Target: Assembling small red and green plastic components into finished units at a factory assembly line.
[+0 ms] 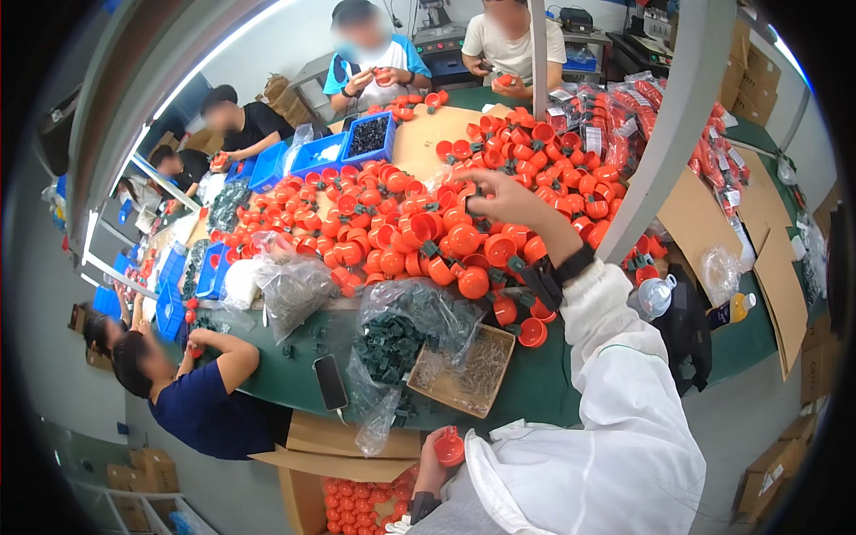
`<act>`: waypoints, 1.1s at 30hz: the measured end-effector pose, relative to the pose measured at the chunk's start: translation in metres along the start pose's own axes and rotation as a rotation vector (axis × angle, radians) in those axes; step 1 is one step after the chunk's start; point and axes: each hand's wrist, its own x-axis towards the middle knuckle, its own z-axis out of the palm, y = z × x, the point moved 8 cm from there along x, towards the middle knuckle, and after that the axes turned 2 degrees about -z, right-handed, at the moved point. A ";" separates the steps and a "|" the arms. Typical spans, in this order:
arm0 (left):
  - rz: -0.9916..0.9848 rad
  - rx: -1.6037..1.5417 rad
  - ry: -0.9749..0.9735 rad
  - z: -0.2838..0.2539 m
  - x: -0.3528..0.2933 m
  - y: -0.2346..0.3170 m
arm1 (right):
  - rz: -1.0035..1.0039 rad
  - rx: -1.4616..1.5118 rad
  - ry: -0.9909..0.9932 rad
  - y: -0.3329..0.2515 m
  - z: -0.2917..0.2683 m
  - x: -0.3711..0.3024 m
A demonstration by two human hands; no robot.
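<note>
Low beside the table's near edge, my left hand point(432, 467) holds a small round red plastic cup point(450, 449), its hollow side up. My right arm, in a white sleeve, stretches over the table. My right hand point(513, 200) hovers above a big heap of red cups point(383, 234), index finger extended and fingers apart. A dark band or part shows at its fingers; I cannot tell which. Many cups carry dark green clips. Nearer me lie a clear bag of dark green clips point(392, 343) and a shallow cardboard box point(486, 397) of small metal pieces.
A phone point(330, 383) with a cable lies on the green table point(276, 370). Below, a carton point(303, 495) holds red cups. Blue bins point(370, 138) stand beyond the heap. A white post point(664, 134) rises at right, near bottles point(655, 296). Several people work around the table.
</note>
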 end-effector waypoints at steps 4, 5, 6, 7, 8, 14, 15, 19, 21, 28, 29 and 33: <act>0.092 0.020 -0.062 -0.003 0.012 0.007 | 0.130 0.246 -0.240 0.051 0.066 -0.058; 0.091 0.004 -0.102 0.007 0.005 0.012 | 0.162 0.324 -0.286 0.067 0.082 -0.080; 0.093 -0.007 -0.095 0.011 -0.002 0.019 | 0.194 0.408 -0.340 0.086 0.101 -0.099; 0.090 0.029 -0.161 0.022 -0.012 0.028 | 0.354 0.540 -0.323 0.099 0.119 -0.120; 0.092 0.060 -0.222 0.030 -0.021 0.036 | 0.514 0.671 -0.312 0.111 0.138 -0.139; 0.132 0.102 -0.379 0.069 -0.054 0.079 | 0.523 0.818 -0.303 0.111 0.183 -0.178; 0.185 0.118 -0.413 0.074 -0.057 0.085 | 0.525 0.820 -0.320 0.102 0.185 -0.179; 0.381 0.232 -0.399 0.106 -0.077 0.111 | 0.415 1.011 -0.199 0.077 0.172 -0.170; 0.483 0.310 -0.386 0.116 -0.085 0.121 | 0.409 1.084 -0.205 0.072 0.171 -0.171; 0.603 0.289 -0.306 0.120 -0.101 0.129 | 0.227 0.947 -0.246 0.030 0.188 -0.182; 0.615 0.301 -0.286 0.118 -0.102 0.128 | 0.189 0.887 -0.278 0.022 0.190 -0.184; 0.622 0.244 -0.267 0.113 -0.111 0.129 | 0.120 0.782 -0.350 0.007 0.195 -0.188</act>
